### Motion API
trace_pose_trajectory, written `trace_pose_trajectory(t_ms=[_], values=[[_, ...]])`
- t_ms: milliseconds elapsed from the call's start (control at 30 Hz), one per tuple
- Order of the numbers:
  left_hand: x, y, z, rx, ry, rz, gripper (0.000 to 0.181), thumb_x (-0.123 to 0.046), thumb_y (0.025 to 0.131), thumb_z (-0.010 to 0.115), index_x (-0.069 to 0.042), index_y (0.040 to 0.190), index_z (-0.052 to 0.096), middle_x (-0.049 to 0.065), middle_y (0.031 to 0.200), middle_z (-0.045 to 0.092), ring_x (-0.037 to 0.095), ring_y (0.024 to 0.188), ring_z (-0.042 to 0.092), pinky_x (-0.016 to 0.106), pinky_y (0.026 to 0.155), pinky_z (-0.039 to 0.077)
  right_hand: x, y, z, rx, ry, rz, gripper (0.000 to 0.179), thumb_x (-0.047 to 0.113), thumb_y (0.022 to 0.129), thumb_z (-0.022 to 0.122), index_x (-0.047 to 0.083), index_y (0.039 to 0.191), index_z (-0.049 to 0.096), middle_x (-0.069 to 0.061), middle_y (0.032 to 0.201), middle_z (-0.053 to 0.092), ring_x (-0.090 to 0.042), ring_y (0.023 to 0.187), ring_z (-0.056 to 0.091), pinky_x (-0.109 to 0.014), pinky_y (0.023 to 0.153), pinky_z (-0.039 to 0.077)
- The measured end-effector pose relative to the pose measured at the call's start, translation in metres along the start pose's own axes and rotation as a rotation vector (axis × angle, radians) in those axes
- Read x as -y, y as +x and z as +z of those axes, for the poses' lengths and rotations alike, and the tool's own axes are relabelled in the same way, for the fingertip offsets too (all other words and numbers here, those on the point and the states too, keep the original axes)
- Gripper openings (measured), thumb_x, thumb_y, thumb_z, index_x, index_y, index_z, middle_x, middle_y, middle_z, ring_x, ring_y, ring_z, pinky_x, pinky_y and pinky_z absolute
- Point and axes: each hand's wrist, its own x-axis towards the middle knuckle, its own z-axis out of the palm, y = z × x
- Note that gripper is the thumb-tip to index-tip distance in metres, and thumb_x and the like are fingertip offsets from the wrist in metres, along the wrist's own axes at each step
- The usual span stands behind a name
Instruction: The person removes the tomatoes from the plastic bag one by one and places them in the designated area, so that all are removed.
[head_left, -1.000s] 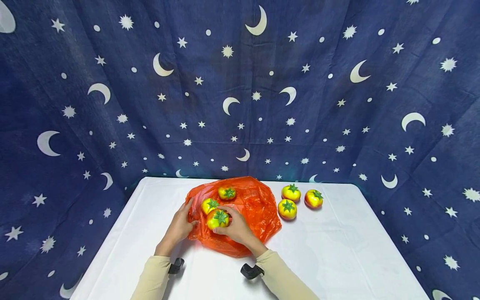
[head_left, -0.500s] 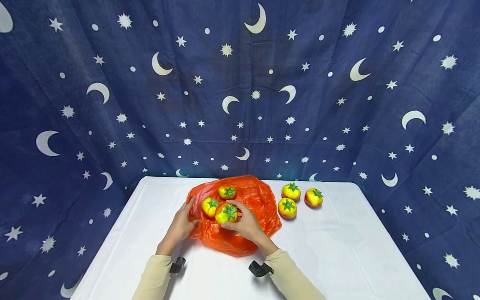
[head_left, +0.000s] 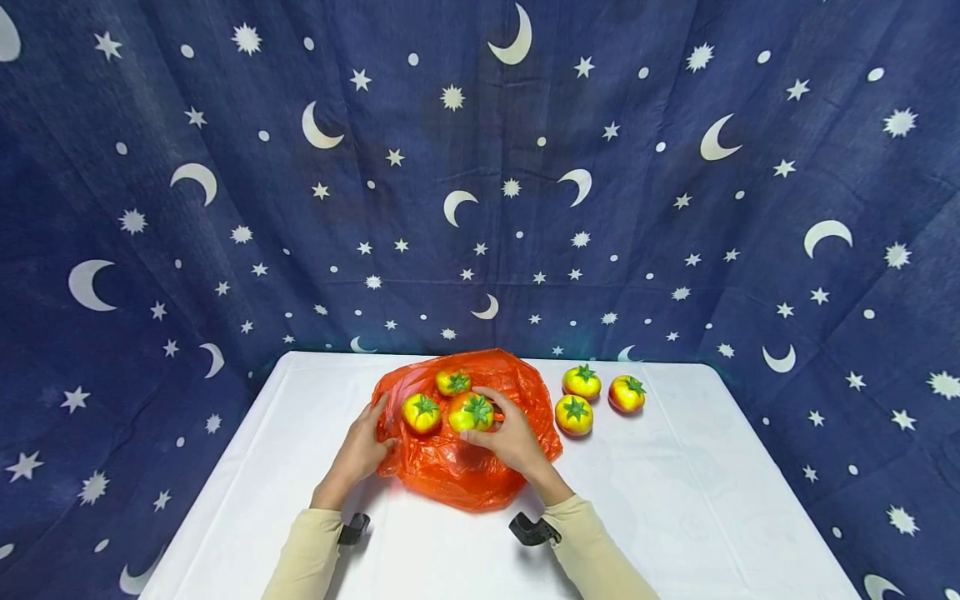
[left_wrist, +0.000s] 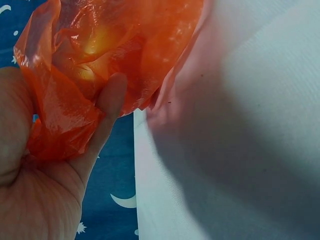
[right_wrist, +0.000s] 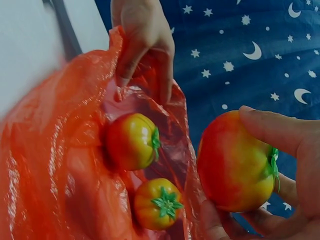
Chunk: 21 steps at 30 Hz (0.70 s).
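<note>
My right hand [head_left: 516, 437] grips a red-and-yellow tomato [right_wrist: 237, 161] with a green leafy top, thumb on one side and fingers curled round the other. It is over the middle of a thin red plastic bag [head_left: 465, 492] spread on the table. At the bag's left edge, my left hand [head_left: 360, 450] holds the plastic between thumb and fingers, bunched in the left wrist view. Two more tomatoes sit in the bag: one tomato [head_left: 422, 414] near my left hand, another tomato [head_left: 452, 382] farther back.
To the right of the bag, a front tomato [head_left: 574, 416], a back tomato [head_left: 582, 382] and a right tomato [head_left: 627, 394] lie grouped on the white-covered table [head_left: 675, 500]. A dark blue curtain [head_left: 420, 250] with moons and stars hangs behind and at both sides.
My right hand has carried its tomato to the right and slightly back, away from the tomato near my left hand. The left hand stays at the bag's edge.
</note>
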Motion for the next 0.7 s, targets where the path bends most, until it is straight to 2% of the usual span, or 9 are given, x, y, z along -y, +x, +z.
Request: trace_pose_trajectory(t_ms=[233,400,700], values=[[0.001,-0.001,0.001,-0.004,0.003,0.008,0.085,0.002,0.080,0.073,-0.002,0.153,0.030,0.032,0.152,0.034,0.050,0.139,0.037,0.058,0.115,0.031,0.000,0.002,-0.011,-0.044,0.005,0.003,0.070,0.024,0.074,0.086,0.023,0.136,0.056,-0.009,0.133,0.057,-0.027,0.112,0.058,-0.040,0.094,0.056],[-0.002,-0.002,0.000,0.014,-0.005,-0.011,0.085,0.001,0.081,0.073,-0.003,0.154,0.029,0.031,0.153,0.032,0.050,0.140,0.035,0.058,0.116,0.030,-0.003,0.002,-0.019,-0.073,0.009,0.013,0.069,0.024,0.074,0.086,0.023,0.136,0.056,-0.008,0.135,0.056,-0.025,0.112,0.057,-0.040,0.094,0.056],[-0.005,0.000,0.001,0.029,-0.012,-0.024,0.086,-0.001,0.082,0.073,-0.005,0.154,0.028,0.030,0.154,0.032,0.048,0.141,0.034,0.057,0.116,0.030,-0.010,-0.006,-0.034,-0.099,0.016,0.055,0.068,0.022,0.074,0.085,0.024,0.135,0.057,-0.008,0.136,0.056,-0.027,0.115,0.057,-0.045,0.100,0.053]])
